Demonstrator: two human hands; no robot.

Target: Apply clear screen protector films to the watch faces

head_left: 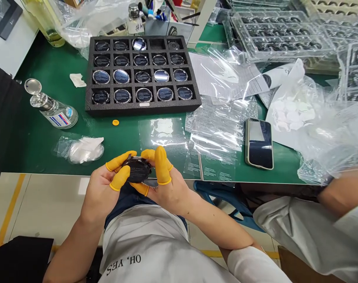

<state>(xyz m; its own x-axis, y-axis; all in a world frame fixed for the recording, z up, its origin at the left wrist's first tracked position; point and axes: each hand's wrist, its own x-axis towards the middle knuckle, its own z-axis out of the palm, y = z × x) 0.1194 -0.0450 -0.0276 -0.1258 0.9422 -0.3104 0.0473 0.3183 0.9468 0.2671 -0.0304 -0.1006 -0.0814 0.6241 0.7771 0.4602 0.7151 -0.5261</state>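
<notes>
A round black watch case (pixel 138 169) with small printed text on its face is held at the table's front edge. My left hand (pixel 104 188) grips its left side between thumb and finger. On the other side, my right hand (pixel 167 186) has fingers around the rim, its thumb raised. Yellow finger cots cover several fingertips of both hands. Just beyond lies a clear plastic sheet (pixel 163 131). Farther back, a black foam tray (pixel 143 108) holds rows of similar round watch cases (pixel 144 94), one slot in its back row having none.
A glass pump bottle (pixel 59 114), a bag of white pads (pixel 86 151) and a loose yellow finger cot (pixel 115 122) lie to the left. Rightward are film sheets (pixel 217 118), a phone (pixel 259 143) and clear blister trays (pixel 282 35). Another person's arm (pixel 344 188) is at the right.
</notes>
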